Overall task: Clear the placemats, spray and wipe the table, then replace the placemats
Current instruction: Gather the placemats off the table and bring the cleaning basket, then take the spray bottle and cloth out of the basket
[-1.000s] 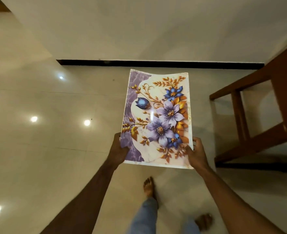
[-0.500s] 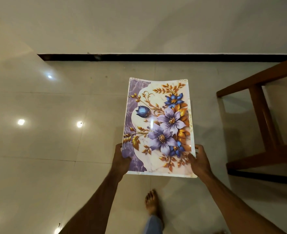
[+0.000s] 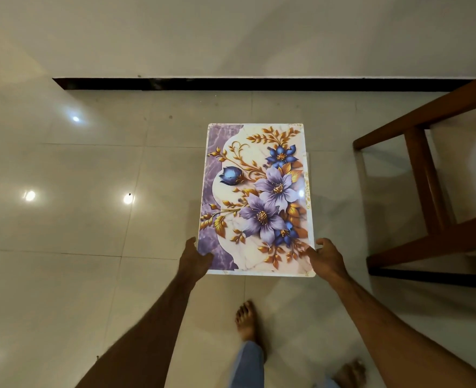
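A floral placemat (image 3: 259,197), purple and blue flowers with gold leaves on a marbled ground, lies flat low over the tiled floor. A second edge peeks out along its right side, so it may be a stack. My left hand (image 3: 194,259) grips the near left corner with the thumb on top. My right hand (image 3: 327,259) is at the near right corner, fingers apart, with only the thumb touching the edge.
A wooden table frame (image 3: 424,175) with dark brown legs and rails stands to the right. A black skirting strip (image 3: 231,84) runs along the wall ahead. My bare feet (image 3: 248,323) are just behind the mat on the glossy floor (image 3: 77,219).
The placemat has gone down and away from me and changed from curved to flat. My right hand's fingers have loosened from its corner. The view has tipped further down.
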